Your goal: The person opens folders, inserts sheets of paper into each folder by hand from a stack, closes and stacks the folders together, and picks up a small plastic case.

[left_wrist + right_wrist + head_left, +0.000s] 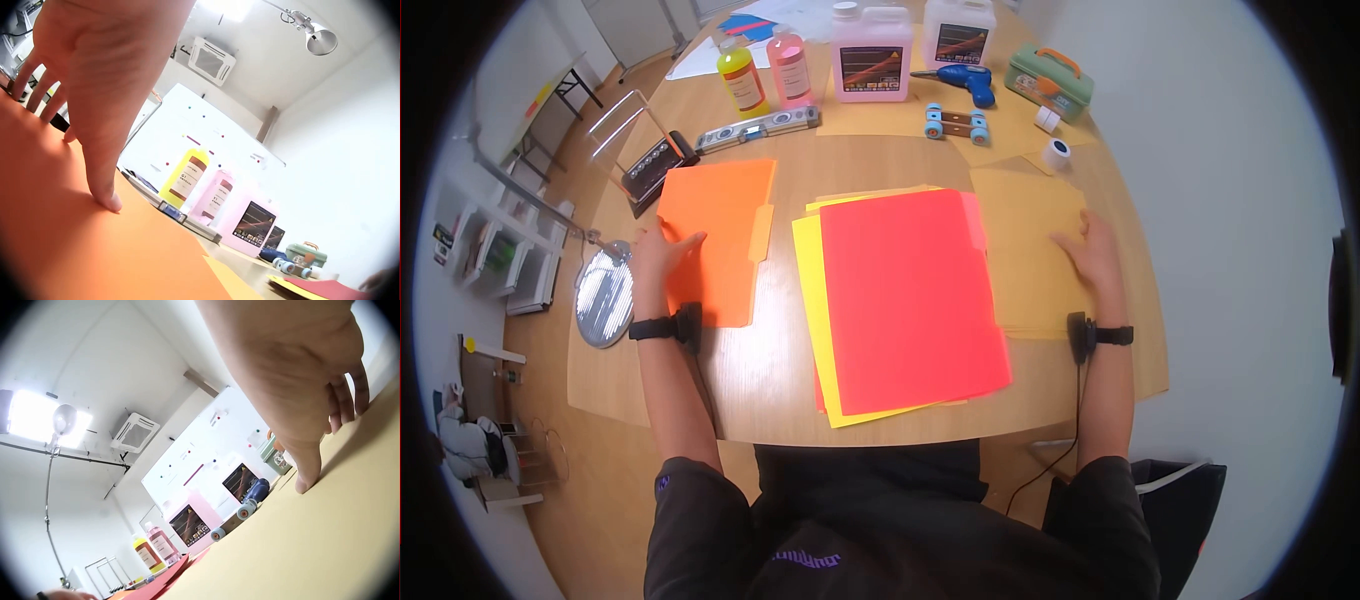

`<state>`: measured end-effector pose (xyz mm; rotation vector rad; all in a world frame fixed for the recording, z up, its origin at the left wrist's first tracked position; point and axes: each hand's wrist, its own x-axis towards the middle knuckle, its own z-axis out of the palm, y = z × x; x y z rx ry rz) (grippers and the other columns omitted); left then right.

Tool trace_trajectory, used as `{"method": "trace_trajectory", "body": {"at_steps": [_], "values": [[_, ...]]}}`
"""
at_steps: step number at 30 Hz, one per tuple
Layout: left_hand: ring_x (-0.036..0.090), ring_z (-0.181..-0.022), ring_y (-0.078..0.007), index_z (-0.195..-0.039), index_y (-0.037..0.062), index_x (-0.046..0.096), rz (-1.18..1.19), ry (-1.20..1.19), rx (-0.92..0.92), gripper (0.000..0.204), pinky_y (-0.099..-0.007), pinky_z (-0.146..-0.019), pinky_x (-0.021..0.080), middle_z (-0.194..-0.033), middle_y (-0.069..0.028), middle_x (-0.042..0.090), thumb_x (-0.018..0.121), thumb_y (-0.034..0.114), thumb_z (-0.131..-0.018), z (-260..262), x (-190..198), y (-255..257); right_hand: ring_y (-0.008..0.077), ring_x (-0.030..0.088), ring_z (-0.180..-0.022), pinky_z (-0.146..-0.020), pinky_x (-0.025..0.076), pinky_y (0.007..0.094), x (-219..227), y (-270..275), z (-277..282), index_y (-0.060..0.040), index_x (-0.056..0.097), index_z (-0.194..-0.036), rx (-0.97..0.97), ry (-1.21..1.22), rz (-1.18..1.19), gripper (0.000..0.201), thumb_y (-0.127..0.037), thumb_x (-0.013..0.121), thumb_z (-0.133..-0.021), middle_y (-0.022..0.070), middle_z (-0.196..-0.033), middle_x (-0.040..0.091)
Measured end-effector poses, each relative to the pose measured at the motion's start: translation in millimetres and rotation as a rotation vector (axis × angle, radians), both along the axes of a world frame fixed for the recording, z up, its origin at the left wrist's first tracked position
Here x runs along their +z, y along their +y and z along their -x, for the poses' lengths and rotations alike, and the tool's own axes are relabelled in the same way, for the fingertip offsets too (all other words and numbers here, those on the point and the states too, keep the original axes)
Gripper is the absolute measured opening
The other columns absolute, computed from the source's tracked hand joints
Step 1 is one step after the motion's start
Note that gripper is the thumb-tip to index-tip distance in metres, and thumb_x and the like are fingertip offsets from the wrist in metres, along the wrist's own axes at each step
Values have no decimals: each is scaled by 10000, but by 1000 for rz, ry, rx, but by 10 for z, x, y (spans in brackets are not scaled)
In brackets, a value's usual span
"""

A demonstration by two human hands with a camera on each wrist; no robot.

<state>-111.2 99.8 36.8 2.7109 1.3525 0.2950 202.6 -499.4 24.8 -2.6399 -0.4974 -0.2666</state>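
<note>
My left hand [660, 256] rests at the left edge of a stack of orange folders [722, 230]. In the left wrist view its thumb [103, 181] reaches onto the orange surface, the other fingers spread beyond. On the opposite side, my right hand [1098, 258] lies along the right edge of tan folders [1030, 260]. Its extended thumb [307, 469] touches the tan surface in the right wrist view. Between the hands sits a loosely fanned stack, a red folder [908, 300] on top and a yellow folder [812, 310] showing at its left. Neither hand grips anything.
Toward the back stand a yellow bottle [743, 80], a pink bottle [790, 70], large jugs [872, 60], a blue drill [968, 82] and a green case [1050, 82]. A spirit level [760, 128], Newton's cradle [655, 170], round lamp [605, 295] and small wheeled toy [957, 124] are nearer.
</note>
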Motion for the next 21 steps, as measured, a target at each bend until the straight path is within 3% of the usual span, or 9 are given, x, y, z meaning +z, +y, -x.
{"method": "trace_trajectory", "body": {"at_steps": [3,6,8,11,13,14,16,19,21], "values": [[610,-1183,-380,-1352,76,522,-26,-79,-9,861,-478,-978,493,-1255,-245,627,859,521,-697,11,86,-83,349,661,-1072,-924,527,410,168,70,59,69,551,-1330,-85,144,-35,776,-351,858,-753,263,-1183,661],[603,-1180,-383,-1363,56,496,44,-214,-170,795,-465,-972,492,-1298,-251,593,858,389,-739,86,-135,373,318,666,-1101,-914,533,392,49,-36,-72,52,608,-1265,-53,86,-84,669,-279,858,-740,247,-1197,672],[644,-1043,-232,-1312,3,527,394,-454,-180,543,-366,-891,511,-1111,-153,683,757,238,-880,131,-100,497,314,670,-1103,-919,532,391,156,-10,-30,40,622,-1247,-74,190,-143,620,-253,845,-747,238,-1193,681],[647,-1008,-175,-1286,-22,568,588,-597,-201,463,-319,-879,505,-1064,-93,704,710,247,-937,256,165,450,320,674,-1101,-933,528,396,199,74,25,23,638,-1224,-90,294,-225,545,-219,818,-770,222,-1177,695],[626,-1070,-114,-1241,-22,613,785,-881,-109,348,-281,-938,466,-1116,-34,698,617,240,-1012,287,403,201,331,675,-1097,-942,525,402,196,97,11,16,641,-1220,-95,294,-228,516,-212,803,-786,216,-1164,702],[626,-1070,-114,-1241,-22,613,784,-882,-111,348,-281,-938,466,-1116,-34,698,617,240,-1012,264,491,115,343,671,-1100,-949,521,407,151,110,14,17,644,-1214,-102,223,-200,491,-207,788,-802,215,-1169,700],[604,-1138,-119,-1268,10,613,1077,-1238,-426,309,-286,-1012,426,-1191,-36,682,564,214,-1042,235,607,25,355,667,-1102,-956,518,411,100,123,18,17,647,-1209,-104,152,-175,466,-201,773,-817,214,-1174,698],[581,-1208,-157,-1353,16,538,1197,-1318,-521,330,-304,-1049,426,-1312,-58,625,510,129,-1045,113,554,-9,361,657,-1117,-957,516,413,59,103,9,12,643,-1220,-119,122,-172,457,-203,757,-833,214,-1196,689],[526,-1300,-199,-1444,15,438,1270,-1327,-535,441,-324,-1104,397,-1413,-89,552,518,112,-1021,-48,609,-395,363,651,-1127,-963,511,413,14,58,-73,8,633,-1237,-105,198,-228,467,-201,752,-837,218,-1201,685]]}}
